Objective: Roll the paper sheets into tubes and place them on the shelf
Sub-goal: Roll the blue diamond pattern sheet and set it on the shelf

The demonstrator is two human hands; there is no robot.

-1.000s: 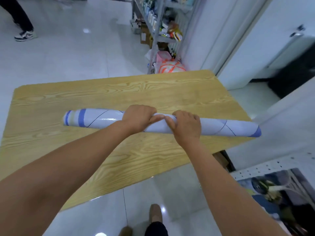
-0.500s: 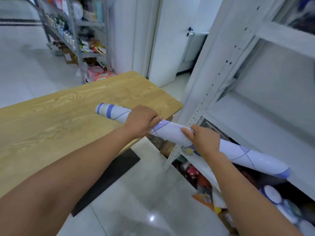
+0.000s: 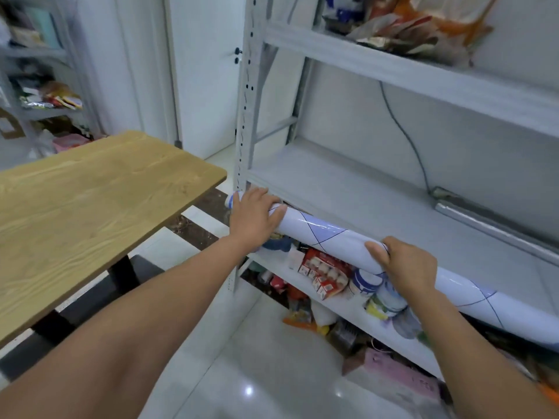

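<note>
A long white paper tube (image 3: 326,234) with thin dark lines and blue bands at its ends runs from centre left down to the right edge. My left hand (image 3: 254,216) grips it near its left end, and my right hand (image 3: 405,264) grips it further right. The tube is held level with the front edge of the grey metal shelf (image 3: 348,189), whose middle board is bare behind it. I cannot tell whether the tube touches the shelf edge.
A wooden table (image 3: 90,201) stands at the left. The shelf's upright post (image 3: 246,101) rises just behind my left hand. A grey cable and a power strip (image 3: 484,219) lie on the middle board. Boxes and cans (image 3: 332,273) crowd the lower boards; bags sit on top.
I have turned from the table to the shelf. The tube has gone from lying on the table to being carried right and up against the middle shelf's front.
</note>
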